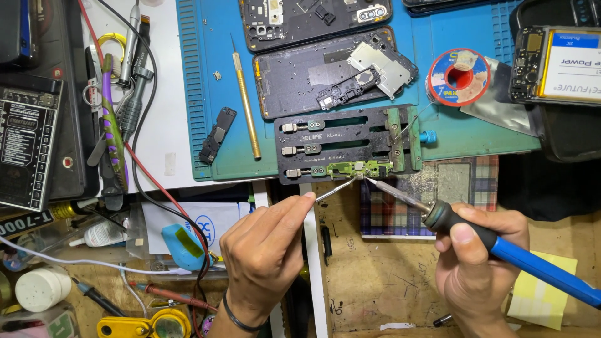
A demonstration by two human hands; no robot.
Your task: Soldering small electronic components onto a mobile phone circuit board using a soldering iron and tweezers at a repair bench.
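Far left: a dark slab-shaped instrument (28,147) with rows of small markings, lying on the bench edge. Beside it: a purple-and-green handled tool (113,134) and a grey pen-shaped tool (129,44), amid black and red leads. Lower left: a white round container (42,288) and a yellow-framed loupe (150,325). Centre left, on the blue work mat (194,94): a small black module (217,134) and a slim brass-coloured probe (246,103), near each other but apart. Upper centre: two opened phone bodies, the nearer opened phone body (325,72) bearing a loose metal shield. Below it: a black clamp fixture (347,144) holding a small green circuit board (354,169) in its lowest slot, at the mat's front edge. Left hand (263,250): fingers pinched shut on thin metal tweezers (335,189), tips at the board's lower edge. Right hand (476,256): closed around the black collar of a blue-handled soldering iron (494,247), its tip meeting the board just beside the tweezer tips. Right of fixture: a red-and-white solder spool (459,76) on the mat. Far right: a phone board with a yellow-edged battery (557,62). Lower right: a yellow sponge pad (544,291) on the wooden bench (375,275).
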